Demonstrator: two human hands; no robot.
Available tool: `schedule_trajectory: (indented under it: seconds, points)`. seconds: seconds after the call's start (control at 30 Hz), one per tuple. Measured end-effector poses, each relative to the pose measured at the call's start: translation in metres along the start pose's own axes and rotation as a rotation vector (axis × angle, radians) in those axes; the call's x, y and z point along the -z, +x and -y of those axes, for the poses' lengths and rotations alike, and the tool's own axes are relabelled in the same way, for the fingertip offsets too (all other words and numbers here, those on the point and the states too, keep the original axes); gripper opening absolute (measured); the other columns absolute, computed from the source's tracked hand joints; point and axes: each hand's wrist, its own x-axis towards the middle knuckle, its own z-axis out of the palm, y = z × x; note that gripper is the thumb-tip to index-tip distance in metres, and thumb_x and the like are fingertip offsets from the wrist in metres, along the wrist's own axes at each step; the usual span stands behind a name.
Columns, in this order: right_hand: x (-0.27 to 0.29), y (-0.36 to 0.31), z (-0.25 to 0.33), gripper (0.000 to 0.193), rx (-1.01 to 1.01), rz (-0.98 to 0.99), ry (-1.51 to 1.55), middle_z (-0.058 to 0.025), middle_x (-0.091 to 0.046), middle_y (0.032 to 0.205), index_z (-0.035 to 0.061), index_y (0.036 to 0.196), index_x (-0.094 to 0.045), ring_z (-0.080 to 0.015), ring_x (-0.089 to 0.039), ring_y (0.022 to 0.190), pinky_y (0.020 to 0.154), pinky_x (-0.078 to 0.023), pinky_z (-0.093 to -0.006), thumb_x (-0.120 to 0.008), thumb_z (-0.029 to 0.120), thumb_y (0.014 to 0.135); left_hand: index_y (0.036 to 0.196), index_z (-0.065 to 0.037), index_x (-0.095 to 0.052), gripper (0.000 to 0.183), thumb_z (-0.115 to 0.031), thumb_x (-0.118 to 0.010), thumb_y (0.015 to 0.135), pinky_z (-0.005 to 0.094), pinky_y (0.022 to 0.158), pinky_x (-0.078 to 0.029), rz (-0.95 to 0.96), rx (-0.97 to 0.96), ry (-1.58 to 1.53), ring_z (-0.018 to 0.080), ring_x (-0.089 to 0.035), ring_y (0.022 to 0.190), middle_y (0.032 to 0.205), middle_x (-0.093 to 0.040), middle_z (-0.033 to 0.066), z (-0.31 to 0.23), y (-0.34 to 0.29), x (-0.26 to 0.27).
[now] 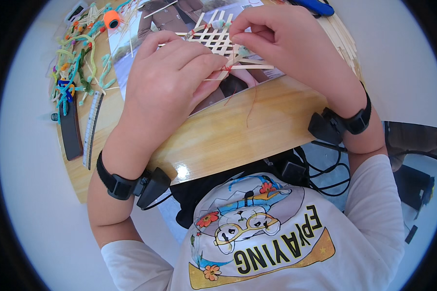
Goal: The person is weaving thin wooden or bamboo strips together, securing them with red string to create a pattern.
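A small lattice of pale woven wooden strips [220, 47] lies over a printed picture sheet [202, 107], with fuzzy light-coloured bits and red thread tied at its corners. My left hand [172, 72] is closed on the lattice's near left side, thumb and forefinger beside a red knot. Over the lattice's right side, my right hand [281, 36] makes a pinch; a fine red thread [233, 51] runs from its fingertips down toward the knot. Loose ends of the thread trail across the sheet onto the wooden table [228, 140].
Colourful pipe cleaners [82, 60] are heaped at the left, beside an orange spool-like piece [111, 19]. Nearer lie a dark flat bar [71, 131] and a ruler [92, 131]. At the far right are wooden strips [342, 41] and a blue-handled tool [315, 6].
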Motion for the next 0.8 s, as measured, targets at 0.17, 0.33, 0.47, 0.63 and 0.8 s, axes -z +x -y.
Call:
schedule_trajectory:
  seconds: [0.17,0.33,0.47,0.63,0.8]
  points:
    - [0.009,-0.003,0.016,0.018,0.137,0.083,-0.005,-0.0127,-0.073,0.083,0.0008,0.1,-0.073,-0.0225,-0.069,0.072,0.067,-0.054,-0.0323,-0.068,0.017,0.095,0.091,-0.011,-0.072,0.019,-0.014,-0.081,0.075,0.0394,0.09,-0.048,0.068,0.025,-0.035,0.0228,-0.064,0.08,0.086,-0.068,0.0027,0.0,-0.003,-0.004]
    - [-0.028,-0.015,0.0,0.008,0.3,-0.132,-0.106,-0.0034,-0.068,0.082,0.0064,0.094,-0.071,-0.0171,-0.064,0.065,0.058,-0.05,-0.0289,-0.073,0.006,0.087,0.091,-0.01,-0.07,0.018,-0.013,-0.08,0.075,0.039,0.088,-0.048,0.087,0.055,-0.019,0.0239,-0.062,0.081,0.084,-0.065,0.0036,-0.003,-0.003,-0.005]
    - [-0.043,-0.028,0.002,0.01,0.467,-0.228,-0.309,-0.0079,-0.069,0.08,0.0072,0.094,-0.071,-0.0273,-0.067,0.072,0.061,-0.052,-0.0361,-0.076,0.009,0.085,0.095,-0.01,-0.07,0.022,-0.01,-0.079,0.075,0.0391,0.087,-0.048,0.099,0.152,-0.028,0.0256,-0.063,0.084,0.088,-0.067,0.0043,0.001,-0.005,-0.005]
    - [-0.046,-0.034,0.001,0.017,0.503,-0.3,-0.302,-0.0059,-0.066,0.079,0.0082,0.096,-0.066,-0.0246,-0.066,0.071,0.059,-0.051,-0.0349,-0.072,0.009,0.081,0.101,-0.007,-0.072,0.026,-0.006,-0.081,0.077,0.034,0.084,-0.052,-0.035,0.283,0.025,0.0245,-0.067,0.09,0.099,-0.072,0.0062,0.003,-0.004,0.004]
    - [-0.039,-0.033,0.003,0.022,0.53,-0.342,-0.274,-0.0067,-0.069,0.084,0.0067,0.102,-0.072,-0.0233,-0.063,0.064,0.056,-0.049,-0.0323,-0.078,0.004,0.082,0.099,-0.011,-0.072,0.025,-0.007,-0.08,0.075,0.0366,0.077,-0.05,-0.148,0.298,-0.018,0.0256,-0.065,0.086,0.09,-0.07,0.0034,0.011,-0.005,0.003]
